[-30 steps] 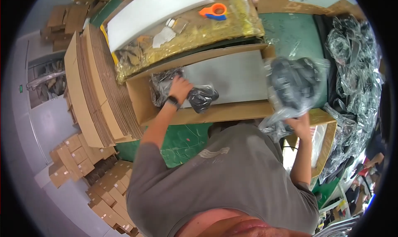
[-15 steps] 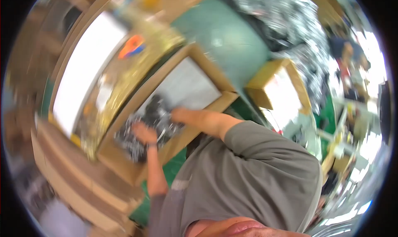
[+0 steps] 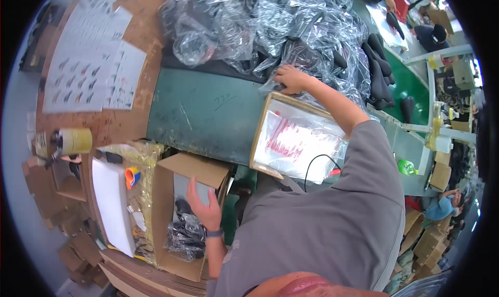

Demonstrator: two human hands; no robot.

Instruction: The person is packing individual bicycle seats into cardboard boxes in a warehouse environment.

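Observation:
My right hand [image 3: 292, 80] is stretched out to the near edge of a heap of black bicycle saddles in clear plastic bags [image 3: 306, 32]. Its fingers curl over one bagged saddle [image 3: 270, 84], partly hidden under the hand. My left hand [image 3: 204, 206] hovers over an open cardboard box [image 3: 165, 214], fingers apart and holding nothing. In the box's near end lie black items in clear plastic [image 3: 184, 237], partly covered by that hand. A pale sheet [image 3: 180, 185] shows at the box's far end.
Beside me a shallow carton [image 3: 260, 136] holds clear bags with red print. Left of the box are white foam sheets [image 3: 112, 208] and an orange-blue tape roll [image 3: 132, 177]. Unwrapped black saddles [image 3: 378, 71] lie right of the heap. Other people work at the far right.
My right hand has left the cardboard box and reached over to the heap of bagged saddles. My left hand has lifted off the plastic in the box. The view has swung.

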